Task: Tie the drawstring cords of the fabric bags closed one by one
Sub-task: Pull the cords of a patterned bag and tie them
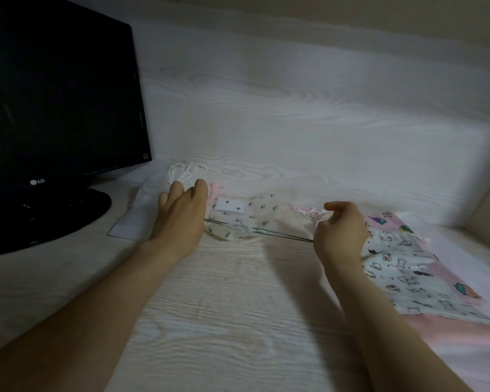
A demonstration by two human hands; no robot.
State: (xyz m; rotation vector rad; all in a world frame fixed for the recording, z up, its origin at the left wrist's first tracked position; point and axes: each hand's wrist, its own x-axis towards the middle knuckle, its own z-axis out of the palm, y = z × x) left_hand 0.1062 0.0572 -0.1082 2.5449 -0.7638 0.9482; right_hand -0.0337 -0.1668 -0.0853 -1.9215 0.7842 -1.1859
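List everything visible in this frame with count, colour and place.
desk: one, pale wood grain, under everything
monitor: one, black, far left
white bag: one, white, beside monitor base
cactus-print bag: one, cream with green print, centre
dark cords: two strands, dark, taut sideways from cactus-print bag
pink bag: one, pink, far right
cat-print bag: one, white, right, atop pink bag
left hand: one, on white bag, grip unclear
right hand: one, fingers pinch dark cords
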